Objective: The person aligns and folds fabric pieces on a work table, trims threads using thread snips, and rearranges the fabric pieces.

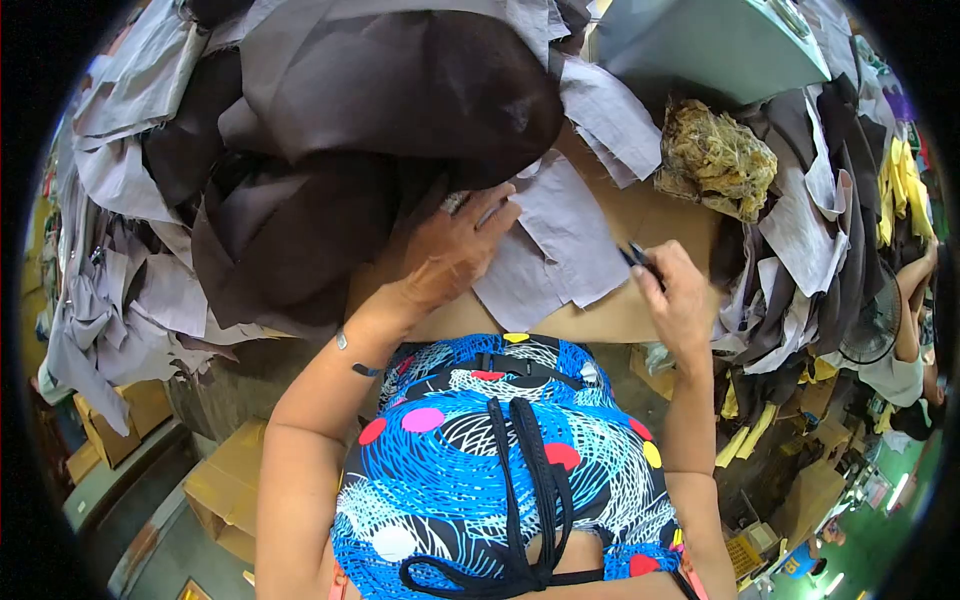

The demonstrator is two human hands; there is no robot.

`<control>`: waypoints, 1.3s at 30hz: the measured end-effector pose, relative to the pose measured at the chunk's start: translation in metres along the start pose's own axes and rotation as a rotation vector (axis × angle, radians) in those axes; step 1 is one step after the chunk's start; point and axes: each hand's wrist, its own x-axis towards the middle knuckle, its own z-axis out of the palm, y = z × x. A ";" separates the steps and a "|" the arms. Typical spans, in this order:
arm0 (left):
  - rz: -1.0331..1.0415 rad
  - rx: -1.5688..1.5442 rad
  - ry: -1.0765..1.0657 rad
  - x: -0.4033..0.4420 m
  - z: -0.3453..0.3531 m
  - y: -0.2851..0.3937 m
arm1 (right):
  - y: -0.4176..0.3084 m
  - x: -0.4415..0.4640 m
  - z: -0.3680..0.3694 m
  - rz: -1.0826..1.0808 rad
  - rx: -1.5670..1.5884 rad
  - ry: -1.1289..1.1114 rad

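Observation:
My left hand (462, 247) rests on the cloth with its fingers stretched out, touching the left edge of a pale grey-lilac fabric piece (575, 235). Against its fingers lies a big dark brown cloth (300, 225), bunched and folded. In my right hand (680, 295) is a small black tool, which looks like thread snips (637, 258). Its tip points up and left, beside the right edge of the pale piece. The grip hides most of the tool. Under the pale fabric lies a brown cardboard surface (665, 225).
Heaped pale and dark cloth (150, 270) covers the left side, with another heap (805, 230) at right. A bundle of yellowish scraps in clear plastic (715, 160) sits at back right, near a grey-white box-like object (710, 50). Cardboard boxes (235, 490) stand below left. Another person's arm (912, 300) shows at far right.

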 end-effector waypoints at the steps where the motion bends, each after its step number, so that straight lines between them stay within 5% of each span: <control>1: -0.008 0.024 -0.023 0.005 -0.001 -0.002 | -0.010 0.001 0.004 -0.059 0.103 0.014; 2: -0.013 0.046 -0.048 0.011 -0.001 -0.003 | -0.020 0.002 0.011 -0.115 0.206 0.031; 5: -0.029 -0.001 -0.042 0.042 0.001 -0.005 | -0.017 0.013 0.059 0.208 0.824 0.139; 16: -0.168 0.049 0.015 0.075 0.013 -0.103 | 0.001 0.015 0.093 0.053 0.456 0.249; 22: 0.112 -0.189 0.271 0.081 0.004 -0.097 | 0.007 0.016 0.083 -0.051 0.238 0.234; 28: 0.140 0.058 0.124 0.047 -0.018 -0.064 | 0.011 0.018 0.060 0.066 0.325 0.114; 30: 0.367 0.040 0.148 0.028 -0.005 -0.040 | 0.009 0.020 0.057 0.129 0.393 0.074; 34: 0.589 -0.092 -0.182 -0.005 0.017 0.029 | 0.008 0.024 0.052 0.245 0.586 0.030; 39: 0.386 -0.080 -0.266 -0.010 0.031 0.049 | -0.001 0.013 0.031 0.006 0.237 0.026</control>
